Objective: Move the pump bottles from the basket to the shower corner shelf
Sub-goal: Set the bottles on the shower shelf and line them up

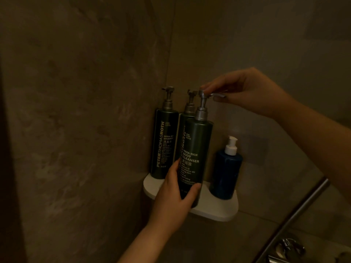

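Note:
A white corner shelf (218,209) is fixed where two stone walls meet. On it stand a dark green shampoo pump bottle (163,145) at the left, a second green pump bottle (187,118) behind, and a short blue bottle (226,173) with a white pump at the right. In front is a green body cleanser pump bottle (197,147), slightly tilted, its base at the shelf's front. My left hand (174,198) grips its lower body. My right hand (247,92) pinches its silver pump spout. The basket is out of view.
A metal bar (296,215) runs diagonally at the lower right, with chrome tap fittings (288,247) below it. The stone walls close in on the left and behind the shelf. The light is dim.

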The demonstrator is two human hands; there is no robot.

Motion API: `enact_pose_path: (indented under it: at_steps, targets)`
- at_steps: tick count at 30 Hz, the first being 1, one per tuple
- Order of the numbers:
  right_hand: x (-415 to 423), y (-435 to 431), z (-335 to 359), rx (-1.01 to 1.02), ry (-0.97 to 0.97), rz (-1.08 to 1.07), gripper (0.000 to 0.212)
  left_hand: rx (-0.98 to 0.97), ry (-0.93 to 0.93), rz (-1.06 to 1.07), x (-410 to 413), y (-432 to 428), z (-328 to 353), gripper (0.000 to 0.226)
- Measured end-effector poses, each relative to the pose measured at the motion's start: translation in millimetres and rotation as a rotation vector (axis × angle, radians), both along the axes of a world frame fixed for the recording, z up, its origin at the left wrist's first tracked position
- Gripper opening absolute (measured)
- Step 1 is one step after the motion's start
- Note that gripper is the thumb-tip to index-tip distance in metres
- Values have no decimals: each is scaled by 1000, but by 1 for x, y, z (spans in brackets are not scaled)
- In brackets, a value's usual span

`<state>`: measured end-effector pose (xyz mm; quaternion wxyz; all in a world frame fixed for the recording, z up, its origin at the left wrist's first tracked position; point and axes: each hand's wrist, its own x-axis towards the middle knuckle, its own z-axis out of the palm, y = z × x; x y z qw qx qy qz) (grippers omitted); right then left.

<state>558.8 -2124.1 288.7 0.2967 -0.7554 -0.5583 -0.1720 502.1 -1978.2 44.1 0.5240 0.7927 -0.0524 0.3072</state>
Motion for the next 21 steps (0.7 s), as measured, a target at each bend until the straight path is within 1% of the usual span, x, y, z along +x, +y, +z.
enact_pose_path:
  at_steps: [9,14,17,21]
  targets:
    - [2,2,7,-40,-55,-29,29,-7,0,-3,0,0,-2,67]
    - [-2,8,8,-65,-115,-59,32,-33,-41,97,2,-5,-3,69]
    - [-4,9,6,-54,-125,-71,33,-3,-66,164,2,-10,-2,68]
    - [-5,8,5,-55,-134,-84,32,-9,-57,188,3,-10,-2,80]
